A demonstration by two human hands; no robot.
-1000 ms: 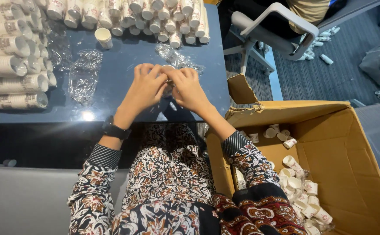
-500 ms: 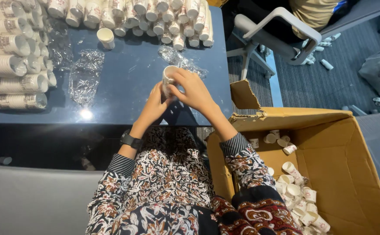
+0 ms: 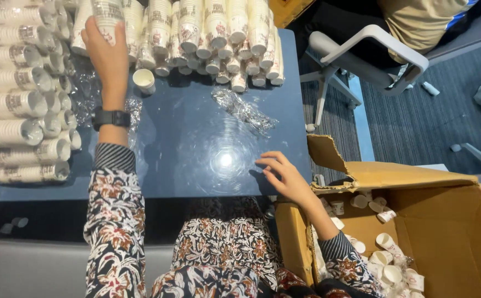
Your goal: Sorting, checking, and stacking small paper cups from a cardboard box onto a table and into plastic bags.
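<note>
My left hand [image 3: 106, 51] reaches far across the dark blue table [image 3: 196, 149] and grips a stack of paper cups [image 3: 108, 16] at the back left, among several stacked rows of cups [image 3: 207, 33]. A black watch sits on that wrist. My right hand [image 3: 283, 176] rests at the near right edge of the table, fingers apart and holding nothing, just left of the open cardboard box [image 3: 450, 237]. A single upright cup [image 3: 144, 80] stands to the right of my left wrist.
Long cup stacks lie on their sides along the left edge [image 3: 14, 99]. Crumpled clear plastic wrap [image 3: 243, 110] lies mid-table. Loose cups [image 3: 386, 259] fill the box bottom. A white-armed chair [image 3: 372, 55] with a seated person stands at the back right.
Both hands were together at the table's middle holding a cup. The left hand has since stretched to the back-left stacks and the right has dropped to the near table edge.
</note>
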